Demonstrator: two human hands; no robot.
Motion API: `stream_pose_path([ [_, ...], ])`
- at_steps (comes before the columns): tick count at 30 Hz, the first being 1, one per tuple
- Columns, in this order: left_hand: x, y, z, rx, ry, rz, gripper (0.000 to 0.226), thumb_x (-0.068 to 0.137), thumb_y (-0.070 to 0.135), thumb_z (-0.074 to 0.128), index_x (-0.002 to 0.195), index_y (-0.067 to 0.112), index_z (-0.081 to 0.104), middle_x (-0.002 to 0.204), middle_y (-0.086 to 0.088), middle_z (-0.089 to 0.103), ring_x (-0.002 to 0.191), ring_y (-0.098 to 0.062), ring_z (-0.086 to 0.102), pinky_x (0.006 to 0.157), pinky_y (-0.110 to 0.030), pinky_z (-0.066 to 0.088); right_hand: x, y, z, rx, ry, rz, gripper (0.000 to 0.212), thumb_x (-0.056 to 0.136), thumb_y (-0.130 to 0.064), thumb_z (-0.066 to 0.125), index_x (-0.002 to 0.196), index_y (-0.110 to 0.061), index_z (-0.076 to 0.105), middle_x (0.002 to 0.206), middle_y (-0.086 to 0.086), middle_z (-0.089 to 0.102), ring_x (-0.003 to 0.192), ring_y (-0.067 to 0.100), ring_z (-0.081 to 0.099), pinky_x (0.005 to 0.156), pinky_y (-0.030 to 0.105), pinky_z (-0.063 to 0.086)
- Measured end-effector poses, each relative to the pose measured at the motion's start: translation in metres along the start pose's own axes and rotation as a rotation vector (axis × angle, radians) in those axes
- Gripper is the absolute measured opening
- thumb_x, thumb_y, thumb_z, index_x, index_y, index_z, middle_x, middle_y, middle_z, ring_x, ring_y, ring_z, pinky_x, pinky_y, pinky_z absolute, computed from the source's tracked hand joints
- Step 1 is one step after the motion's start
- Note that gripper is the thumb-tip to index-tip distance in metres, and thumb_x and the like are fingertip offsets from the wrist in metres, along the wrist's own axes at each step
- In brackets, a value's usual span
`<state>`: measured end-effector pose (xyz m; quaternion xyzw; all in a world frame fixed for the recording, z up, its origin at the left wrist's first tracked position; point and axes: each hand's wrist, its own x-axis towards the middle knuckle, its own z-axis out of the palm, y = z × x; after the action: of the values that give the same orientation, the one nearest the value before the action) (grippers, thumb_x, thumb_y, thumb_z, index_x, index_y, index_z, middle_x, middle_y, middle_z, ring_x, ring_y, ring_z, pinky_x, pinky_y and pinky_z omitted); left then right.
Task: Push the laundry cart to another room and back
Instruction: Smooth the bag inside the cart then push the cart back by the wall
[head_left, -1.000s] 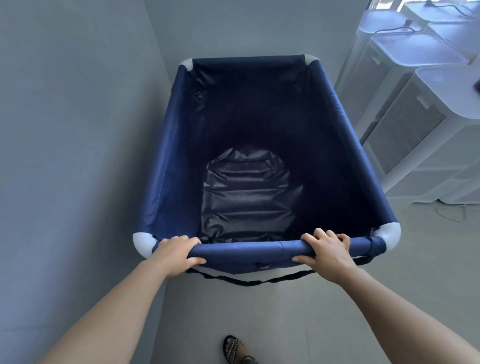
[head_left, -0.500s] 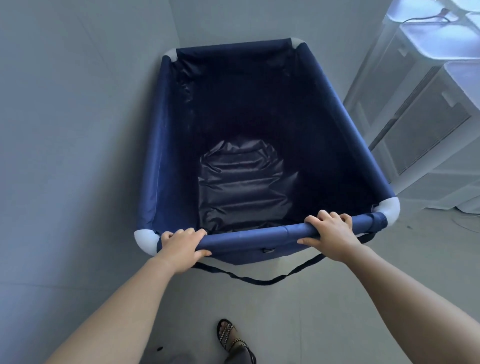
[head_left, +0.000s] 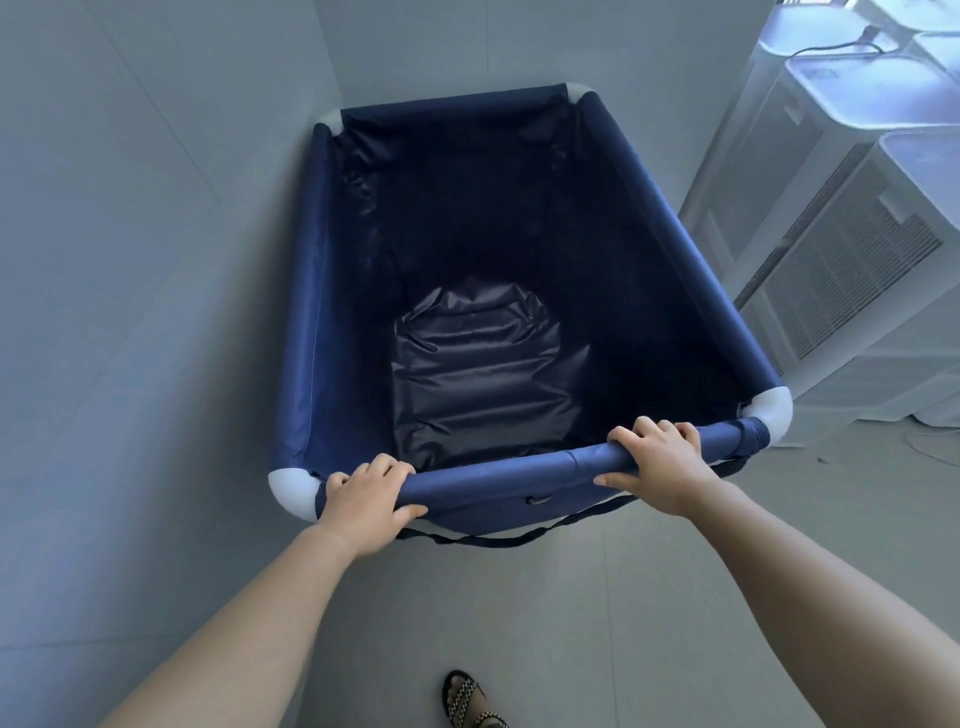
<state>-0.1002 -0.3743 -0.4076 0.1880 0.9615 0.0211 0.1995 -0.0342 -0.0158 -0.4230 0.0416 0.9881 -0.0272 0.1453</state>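
Gripping the near rail of the laundry cart, left hand and right hand have fingers clenched round it. Cart (empty) sits nosed into a wall corner beside white appliances; whether outbound or return leg can't be told.

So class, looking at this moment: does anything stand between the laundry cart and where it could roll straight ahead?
Yes. The laundry cart sits in a corner: a grey wall runs along its left side and another wall lies just beyond its far end. White appliances line its right. Both the left hand and right hand grip the near rail, unobstructed.
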Motion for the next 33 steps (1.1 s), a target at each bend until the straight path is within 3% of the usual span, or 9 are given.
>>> stream_pose_path([
  [7, 0.020, 0.025, -0.002, -0.049, 0.024, 0.133, 0.048, 0.092, 0.048, 0.044, 0.136, 0.032, 0.031, 0.131, 0.011, 0.044, 0.122, -0.016, 0.038, 0.101, -0.036, 0.025, 0.016, -0.002, -0.005, 0.012, -0.018, 0.012, 0.057, 0.076, -0.077, 0.040, 0.113, -0.034, 0.046, 0.094, -0.006, 0.039, 0.095, 0.022, 0.046, 0.096, 0.042, 0.026],
  [21, 0.053, 0.032, -0.015, -0.085, 0.038, 0.049, 0.036, 0.088, 0.049, 0.053, 0.120, 0.034, 0.044, 0.111, 0.013, 0.053, 0.106, -0.014, 0.047, 0.092, -0.032, 0.027, 0.041, -0.001, -0.017, -0.007, -0.049, -0.019, 0.059, 0.078, -0.076, 0.038, 0.119, -0.035, 0.045, 0.109, -0.007, 0.052, 0.104, 0.021, 0.049, 0.101, 0.046, 0.025],
  [27, 0.065, 0.021, -0.016, -0.070, 0.024, 0.088, 0.031, 0.091, 0.040, 0.052, 0.121, 0.032, 0.044, 0.109, 0.012, 0.053, 0.106, -0.013, 0.046, 0.087, -0.031, 0.023, 0.049, -0.004, -0.024, -0.024, -0.023, -0.051, 0.050, 0.079, -0.075, 0.039, 0.105, -0.033, 0.049, 0.091, -0.009, 0.047, 0.090, 0.018, 0.049, 0.085, 0.041, 0.029],
  [33, 0.069, 0.002, -0.024, -0.029, -0.017, 0.109, 0.031, 0.093, 0.037, 0.050, 0.122, 0.030, 0.043, 0.114, 0.010, 0.054, 0.110, -0.014, 0.045, 0.092, -0.033, 0.027, 0.050, -0.023, -0.023, -0.011, -0.009, -0.035, 0.049, 0.076, -0.077, 0.039, 0.097, -0.034, 0.049, 0.084, -0.011, 0.045, 0.083, 0.015, 0.048, 0.075, 0.036, 0.025],
])
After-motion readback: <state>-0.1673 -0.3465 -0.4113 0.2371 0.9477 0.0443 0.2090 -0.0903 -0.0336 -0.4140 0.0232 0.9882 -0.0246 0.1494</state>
